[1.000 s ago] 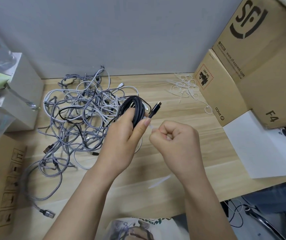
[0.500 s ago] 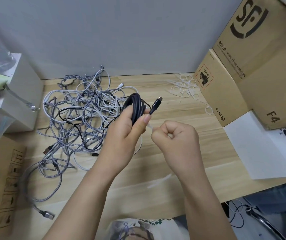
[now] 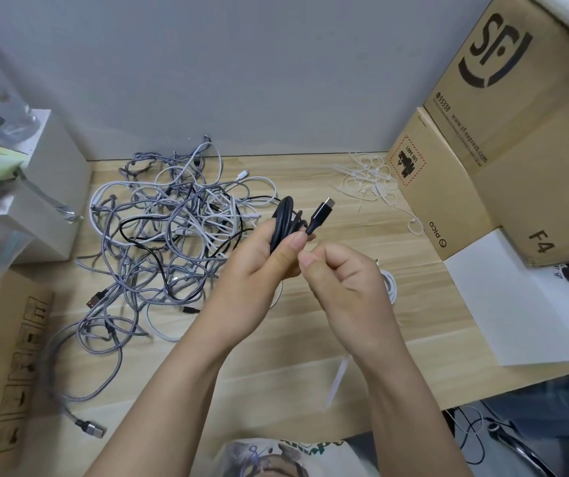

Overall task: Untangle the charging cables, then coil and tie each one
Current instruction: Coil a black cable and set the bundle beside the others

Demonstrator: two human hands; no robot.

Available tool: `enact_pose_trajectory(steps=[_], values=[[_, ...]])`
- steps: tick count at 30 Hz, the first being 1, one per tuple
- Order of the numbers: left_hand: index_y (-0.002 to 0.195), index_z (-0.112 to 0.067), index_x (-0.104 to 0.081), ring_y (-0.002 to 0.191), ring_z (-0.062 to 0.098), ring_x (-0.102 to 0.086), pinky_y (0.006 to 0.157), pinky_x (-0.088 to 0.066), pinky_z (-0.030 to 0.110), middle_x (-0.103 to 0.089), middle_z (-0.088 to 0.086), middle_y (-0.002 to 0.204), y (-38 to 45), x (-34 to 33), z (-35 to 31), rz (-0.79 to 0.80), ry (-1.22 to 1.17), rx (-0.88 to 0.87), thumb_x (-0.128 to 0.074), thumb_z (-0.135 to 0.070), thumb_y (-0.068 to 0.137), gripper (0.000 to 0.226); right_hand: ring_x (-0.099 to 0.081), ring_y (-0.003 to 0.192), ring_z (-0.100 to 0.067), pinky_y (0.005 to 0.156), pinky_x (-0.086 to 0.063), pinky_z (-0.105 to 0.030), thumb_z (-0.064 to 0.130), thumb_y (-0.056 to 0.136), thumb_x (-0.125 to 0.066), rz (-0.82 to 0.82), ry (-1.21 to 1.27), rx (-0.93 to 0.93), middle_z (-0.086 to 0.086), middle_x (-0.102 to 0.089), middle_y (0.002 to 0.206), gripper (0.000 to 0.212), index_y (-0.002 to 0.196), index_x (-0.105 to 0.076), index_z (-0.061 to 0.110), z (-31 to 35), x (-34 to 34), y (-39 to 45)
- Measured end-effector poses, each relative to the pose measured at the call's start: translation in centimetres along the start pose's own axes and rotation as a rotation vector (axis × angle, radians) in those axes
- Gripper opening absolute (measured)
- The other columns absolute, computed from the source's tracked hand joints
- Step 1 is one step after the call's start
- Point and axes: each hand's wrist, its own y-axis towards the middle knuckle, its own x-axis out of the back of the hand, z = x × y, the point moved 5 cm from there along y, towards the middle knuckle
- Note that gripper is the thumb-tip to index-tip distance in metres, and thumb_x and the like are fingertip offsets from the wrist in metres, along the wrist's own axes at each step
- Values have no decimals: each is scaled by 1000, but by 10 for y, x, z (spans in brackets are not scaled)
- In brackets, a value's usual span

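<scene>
Left hand (image 3: 259,270) grip around black coiled cable (image 3: 284,223), right hand (image 3: 341,280) fisted alongside.

Right hand (image 3: 345,284) fist hides whatever it pinches (possibly tie); black coil (image 3: 284,223) lower part behind left hand (image 3: 259,270)

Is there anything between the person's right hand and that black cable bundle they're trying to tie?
Nothing visible. The left hand grips the coiled black cable, and the right hand, fingers curled, sits right beside it, thumbs nearly touching. The tangled pile of grey and white cables lies off to the left.
</scene>
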Motion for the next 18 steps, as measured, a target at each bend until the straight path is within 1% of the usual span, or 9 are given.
enact_pose_trajectory(steps=[3, 5, 8, 10, 12, 13, 14, 16, 18], values=[[97, 3, -52, 55, 7, -32, 50, -31, 12, -33, 6, 59, 2, 1, -1, 33, -86, 43, -44, -28, 89, 33, -50, 45, 6, 52, -36, -3, -7, 94, -44, 39, 27, 2, 19, -52, 43, 33, 65, -54, 5, 2, 1, 1], [98, 10, -48, 51, 5, -30, 49, -31, 11, -30, -7, 52, 2, 1, 0, 79, -126, 80, -40, -30, 90, 42, -49, 44, 5, 51, -36, -4, -6, 94, -43, 24, 57, -9, 17, -51, 43, 39, 60, -48, 12, 0, 1, 3], [91, 6, -45, 52, 5, -25, 51, -30, 15, -29, -14, 52, 1, -3, 1, 171, -152, 73, -47, -33, 92, 39, -51, 45, 3, 49, -37, -5, -4, 95, -42, 18, 135, -56, 6, -63, 53, 35, 65, -54, 9, -5, 0, 4], [91, 10, -44, 53, 7, -22, 51, -26, 18, -28, -15, 52, 0, -4, 0, 174, -117, 55, -47, -38, 87, 48, -51, 45, 2, 49, -37, -5, -1, 96, -41, 14, 154, -72, 3, -65, 54, 33, 68, -56, 9, -4, -1, 5], [91, 11, -45, 52, 5, -28, 50, -26, 18, -37, -14, 52, 1, -3, -1, 132, -81, 44, -52, -31, 88, 42, -46, 44, 2, 46, -34, -7, 4, 97, -41, 8, 150, -102, 5, -62, 53, 33, 68, -55, 13, -6, -2, 4], [89, 6, -47, 53, 3, -36, 52, -33, 17, -44, -13, 55, 1, -2, -3, 106, -63, 35, -53, -27, 89, 33, -41, 42, 1, 44, -30, -8, 6, 97, -41, 4, 165, -144, 8, -57, 51, 34, 66, -53, 13, -8, -2, 4], [88, -4, -51, 58, 4, -45, 56, -42, 22, -50, -12, 61, 2, -1, -3, 76, -22, 22, -54, -28, 89, 24, -34, 41, 0, 41, -26, -10, 8, 98, -41, 0, 195, -194, 10, -49, 50, 34, 65, -50, 12, -10, -2, 4], [81, -20, -52, 65, 16, -49, 66, -48, 45, -51, -6, 66, 2, 1, -3, 36, 126, -13, -53, -41, 86, 21, -29, 39, -3, 38, -24, -13, 11, 98, -42, 5, 243, -259, 6, -39, 48, 33, 66, -49, 9, -14, -2, 2], [79, -20, -51, 64, 26, -49, 70, -47, 52, -51, 3, 64, 1, 5, -3, -24, 253, -38, -49, -47, 85, 27, -33, 39, -8, 40, -29, -16, 16, 95, -52, 18, 226, -250, 4, -40, 49, 26, 71, -54, 7, -14, -1, 0]])
